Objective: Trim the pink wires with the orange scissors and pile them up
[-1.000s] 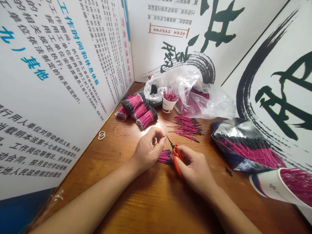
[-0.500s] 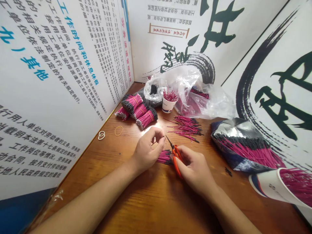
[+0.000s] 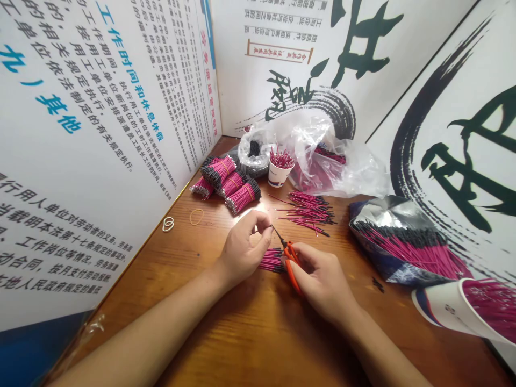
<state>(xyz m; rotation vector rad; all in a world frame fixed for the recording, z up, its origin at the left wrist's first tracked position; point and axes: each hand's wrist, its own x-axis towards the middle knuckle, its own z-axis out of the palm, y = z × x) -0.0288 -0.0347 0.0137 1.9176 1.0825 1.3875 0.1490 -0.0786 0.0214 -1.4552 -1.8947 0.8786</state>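
Observation:
My left hand [image 3: 248,242] is closed, thumb and fingertips pinched on a thin wire, mostly hidden by the fingers. Orange-handled needle-nose pliers [image 3: 289,252] are gripped in my right hand [image 3: 322,274], their narrow dark tips touching or very near the left fingertips. Whether the jaws are closed on the wire I cannot tell. Between and below the hands lies a small pile of pink wires with black ends [image 3: 272,260]. Just beyond is a looser pile of such wires [image 3: 308,209].
Rubber-banded wire bundles [image 3: 242,194] lie at the back left, beside a paper cup [image 3: 278,176] of wires. Clear plastic bags [image 3: 346,166] stand behind. At right are an open bag of wires [image 3: 391,274] and a tilted cup [image 3: 439,303]. Rubber bands [image 3: 196,216] lie left.
The pliers' tips have shifted slightly left, closer to the left fingertips. Both hands otherwise stay nearly in place.

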